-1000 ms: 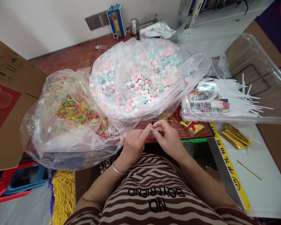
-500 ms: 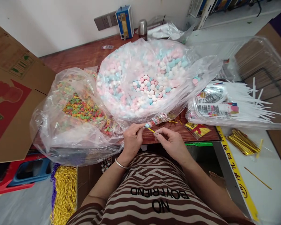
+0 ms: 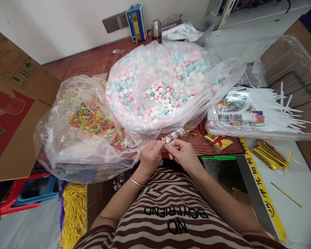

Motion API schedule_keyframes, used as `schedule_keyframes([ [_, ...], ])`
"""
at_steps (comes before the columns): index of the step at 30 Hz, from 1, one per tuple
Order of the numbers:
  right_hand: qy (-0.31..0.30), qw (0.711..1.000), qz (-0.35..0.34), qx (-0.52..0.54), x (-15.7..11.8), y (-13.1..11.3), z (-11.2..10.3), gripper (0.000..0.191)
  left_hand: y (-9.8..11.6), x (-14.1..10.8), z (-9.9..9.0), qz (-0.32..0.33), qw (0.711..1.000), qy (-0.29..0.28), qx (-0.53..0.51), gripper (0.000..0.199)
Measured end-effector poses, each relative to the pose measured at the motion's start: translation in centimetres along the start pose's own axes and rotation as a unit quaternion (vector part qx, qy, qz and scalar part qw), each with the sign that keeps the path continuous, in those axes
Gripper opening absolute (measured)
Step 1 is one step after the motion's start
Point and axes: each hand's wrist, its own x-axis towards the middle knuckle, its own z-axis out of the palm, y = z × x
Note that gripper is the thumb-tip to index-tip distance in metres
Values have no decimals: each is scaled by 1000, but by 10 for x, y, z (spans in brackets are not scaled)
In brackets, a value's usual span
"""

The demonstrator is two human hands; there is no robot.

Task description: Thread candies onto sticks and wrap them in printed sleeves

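A small printed plastic bag of candy (image 3: 176,135) lies at the table's front edge, its near end between my fingers. My left hand (image 3: 150,156), with a bangle at the wrist, is closed on that end. Pressed close beside it, my right hand (image 3: 184,154) pinches at the same end, where a bit of golden twist tie (image 3: 163,138) peeks out. Most of the tie is hidden by my fingers. Just beyond is a large clear bag of pink, blue and white candies (image 3: 168,98). To its left sits a clear bag of colourful ring-shaped pieces (image 3: 93,121).
A clear plastic tray (image 3: 261,135) holds white sticks (image 3: 280,116) and printed bags. Right of my hands lies a packet of ties (image 3: 219,141); a gold tie bundle (image 3: 269,155) is on the white surface. A cardboard box (image 3: 18,103) stands left, a metal flask (image 3: 156,29) behind.
My right hand has moved left against my left hand. The twist tie, stretched between the hands before, is now mostly hidden at the small bag's end.
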Motion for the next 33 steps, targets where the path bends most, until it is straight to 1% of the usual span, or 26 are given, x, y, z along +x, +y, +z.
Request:
schedule_keyframes([
  [2,6,1000,-11,-8,-1,2,0,41,1,3,0,-61,997,12,-48,27],
  [3,13,1000,-18,-9,-2,3,1,40,2,5,-1,-101,991,18,-82,25],
  [4,22,999,-26,-7,-2,5,1,39,3,7,-1,-148,981,21,-122,22],
  [5,31,999,-33,-4,-2,7,2,38,5,9,-1,-201,965,21,-169,18],
  [6,39,998,-39,2,-1,9,3,38,7,11,-1,-260,939,15,-223,15],
  [7,45,998,-44,10,0,11,4,38,8,13,-1,-318,904,8,-285,13],
  [9,54,997,-58,20,2,15,5,38,12,16,0,-418,809,-3,-412,17],
  [10,57,996,-65,20,3,16,5,38,13,17,0,-453,760,-5,-467,22],
  [11,59,995,-74,17,4,17,5,37,15,18,0,-476,717,-5,-509,28],
  [12,63,995,-83,11,4,17,5,36,16,19,0,-491,686,-4,-537,32],
  [13,66,994,-91,4,5,17,5,35,18,20,-1,-499,667,-2,-553,36],
  [14,70,993,-98,-3,5,16,5,35,19,21,-2,-502,659,-3,-560,37],
  [17,71,991,-110,-18,4,13,5,33,23,23,-7,-499,662,9,-558,40],
  [18,69,991,-112,-19,3,12,6,32,23,24,-8,-500,658,15,-563,40],
  [19,65,991,-112,-18,3,10,6,30,24,25,-9,-503,646,16,-573,39],
  [20,57,992,-109,-16,1,9,7,29,23,26,-9,-508,627,14,-590,39],
  [23,41,994,-104,-21,-2,6,10,25,20,26,-8,-525,552,-6,-648,42],
  [24,43,993,-107,-28,-3,5,11,28,19,25,-7,-529,534,-9,-660,43],
  [25,50,992,-111,-37,-4,4,12,33,19,25,-6,-533,521,-8,-667,42],
  [27,68,988,-121,-64,-6,4,13,41,18,24,-4,-540,511,-3,-669,40],
  [28,75,986,-124,-77,-6,4,13,40,18,23,-3,-543,510,-1,-667,39],
  [30,80,984,-127,-94,-6,3,14,31,20,23,-2,-544,510,2,-666,37],
  [31,81,985,-124,-89,-6,3,14,28,21,23,-2,-543,509,3,-668,36],
  [33,70,991,-106,-50,-5,1,15,28,23,23,-3,-539,503,4,-676,35],
])
